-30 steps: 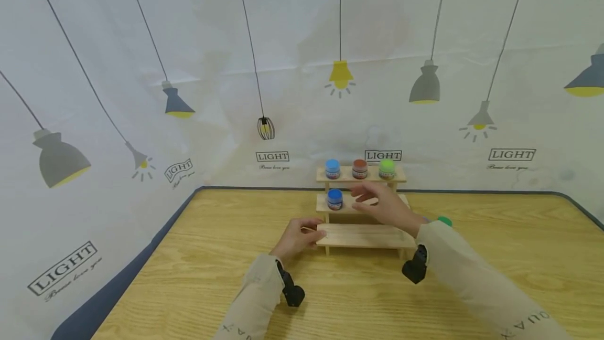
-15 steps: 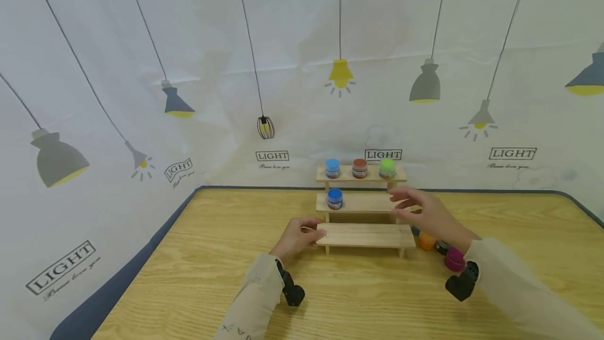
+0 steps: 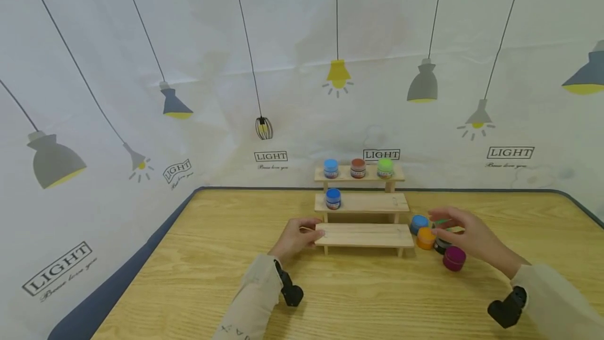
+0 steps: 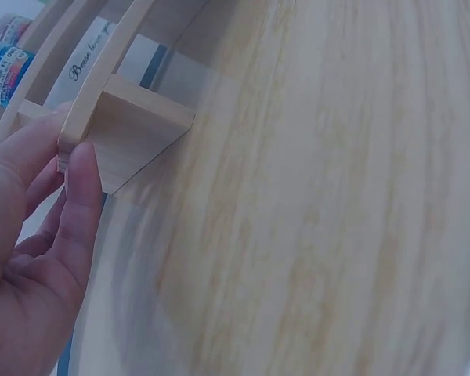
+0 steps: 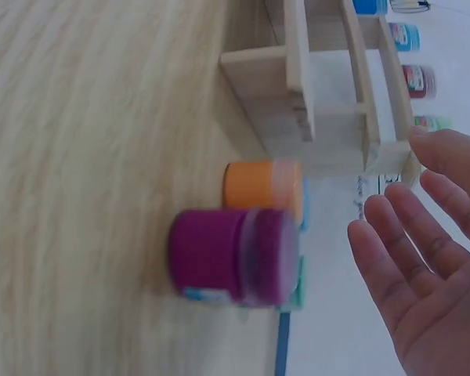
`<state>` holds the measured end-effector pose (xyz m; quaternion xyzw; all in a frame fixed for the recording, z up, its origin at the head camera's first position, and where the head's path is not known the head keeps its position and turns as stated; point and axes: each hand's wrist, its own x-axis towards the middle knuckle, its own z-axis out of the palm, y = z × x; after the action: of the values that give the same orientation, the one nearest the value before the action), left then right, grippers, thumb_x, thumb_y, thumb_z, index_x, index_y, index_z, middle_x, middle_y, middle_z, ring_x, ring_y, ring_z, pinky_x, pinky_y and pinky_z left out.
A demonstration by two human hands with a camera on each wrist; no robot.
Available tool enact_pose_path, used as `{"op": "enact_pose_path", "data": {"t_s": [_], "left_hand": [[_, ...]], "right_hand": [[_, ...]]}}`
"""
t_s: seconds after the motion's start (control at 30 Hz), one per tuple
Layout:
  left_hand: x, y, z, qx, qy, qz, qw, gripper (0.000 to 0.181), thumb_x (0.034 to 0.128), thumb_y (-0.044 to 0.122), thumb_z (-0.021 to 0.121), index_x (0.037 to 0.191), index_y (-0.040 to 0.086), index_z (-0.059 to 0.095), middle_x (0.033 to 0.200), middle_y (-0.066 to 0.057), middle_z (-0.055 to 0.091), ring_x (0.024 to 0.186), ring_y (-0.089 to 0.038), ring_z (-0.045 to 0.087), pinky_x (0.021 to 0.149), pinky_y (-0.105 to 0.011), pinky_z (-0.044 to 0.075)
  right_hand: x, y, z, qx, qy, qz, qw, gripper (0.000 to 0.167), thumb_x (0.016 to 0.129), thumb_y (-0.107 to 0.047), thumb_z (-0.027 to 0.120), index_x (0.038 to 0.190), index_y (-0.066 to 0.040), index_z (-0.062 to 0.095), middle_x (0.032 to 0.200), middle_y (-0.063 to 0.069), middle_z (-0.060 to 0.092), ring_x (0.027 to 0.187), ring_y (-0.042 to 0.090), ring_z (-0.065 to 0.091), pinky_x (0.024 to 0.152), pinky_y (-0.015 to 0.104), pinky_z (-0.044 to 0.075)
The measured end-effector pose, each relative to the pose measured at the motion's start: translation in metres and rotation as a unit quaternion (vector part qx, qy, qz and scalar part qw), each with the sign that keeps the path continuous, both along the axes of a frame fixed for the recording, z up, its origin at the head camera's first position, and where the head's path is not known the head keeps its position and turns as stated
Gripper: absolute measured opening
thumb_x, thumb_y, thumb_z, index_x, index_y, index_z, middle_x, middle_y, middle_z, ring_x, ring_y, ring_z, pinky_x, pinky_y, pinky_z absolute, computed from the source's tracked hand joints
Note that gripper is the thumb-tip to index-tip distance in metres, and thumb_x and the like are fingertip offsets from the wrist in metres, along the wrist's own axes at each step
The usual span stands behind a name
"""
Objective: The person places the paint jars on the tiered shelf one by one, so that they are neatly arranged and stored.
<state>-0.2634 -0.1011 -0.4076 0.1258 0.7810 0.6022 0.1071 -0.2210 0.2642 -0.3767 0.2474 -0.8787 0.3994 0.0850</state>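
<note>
A three-step wooden rack [image 3: 363, 236] stands on the table; my left hand [image 3: 293, 237] pinches the left end of its lowest board. In the left wrist view the thumb and fingers of that hand [image 4: 43, 227] grip the board's end. My right hand [image 3: 472, 235] is over the loose jars right of the rack, fingers apart, holding nothing. Beneath and beside it are a blue jar [image 3: 419, 224], an orange jar [image 3: 426, 238], a black jar [image 3: 441, 246] and a purple jar [image 3: 454, 259]. A green-lidded jar [image 5: 298, 286] is mostly hidden.
On the top board sit a light blue jar [image 3: 331, 169], a brown-red jar [image 3: 358, 168] and a light green jar [image 3: 385, 168]. A dark blue jar [image 3: 333, 199] sits at the left of the middle board. Behind the table is a lamp-printed wall covering [image 3: 302, 93].
My right hand has moved from above the middle board, rightward and down to the loose jars, uncovering the rack's right side. The left hand has stayed on the lowest board.
</note>
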Motion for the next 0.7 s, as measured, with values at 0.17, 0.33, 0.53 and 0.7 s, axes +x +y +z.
{"op": "enact_pose_path", "data": {"t_s": [0.17,0.33,0.53,0.7], "left_hand": [[0.009,0.002,0.012,-0.013,0.003,0.001,0.9999,0.035,0.0851,0.007,0.059,0.116,-0.008,0.053,0.099,-0.016,0.054,0.066,-0.013,0.055,0.065,-0.036,0.052],[0.006,0.002,0.009,-0.012,0.001,0.005,0.9999,0.035,0.0848,0.007,0.06,0.116,-0.007,0.054,0.097,-0.016,0.055,0.065,-0.013,0.055,0.065,-0.037,0.052],[-0.007,-0.001,-0.01,-0.004,-0.003,0.007,1.0,0.035,0.083,0.011,0.063,0.115,-0.003,0.057,0.092,-0.012,0.059,0.063,-0.013,0.055,0.061,-0.034,0.053],[-0.011,-0.001,-0.016,-0.007,0.0,0.013,0.9999,0.036,0.0825,0.014,0.064,0.114,0.0,0.058,0.093,-0.01,0.056,0.064,-0.012,0.055,0.06,-0.031,0.052]], "right_hand": [[0.007,0.014,-0.011,-0.004,-0.011,-0.024,0.9996,0.039,0.084,-0.011,0.061,0.117,0.007,0.05,0.109,0.009,0.056,0.083,0.0,0.055,0.062,0.023,0.051],[0.01,0.024,-0.017,-0.003,-0.033,-0.034,0.9989,0.038,0.084,-0.011,0.061,0.115,0.009,0.05,0.107,0.023,0.055,0.083,0.003,0.056,0.062,0.023,0.05],[0.013,0.032,-0.027,0.017,-0.047,-0.053,0.9974,0.035,0.084,-0.011,0.061,0.112,0.007,0.053,0.106,0.024,0.055,0.083,0.001,0.055,0.064,0.021,0.05],[0.016,0.033,-0.031,0.019,-0.076,-0.056,0.9953,0.034,0.083,-0.012,0.063,0.109,0.007,0.053,0.104,0.022,0.056,0.082,0.007,0.057,0.065,0.021,0.05]]}}
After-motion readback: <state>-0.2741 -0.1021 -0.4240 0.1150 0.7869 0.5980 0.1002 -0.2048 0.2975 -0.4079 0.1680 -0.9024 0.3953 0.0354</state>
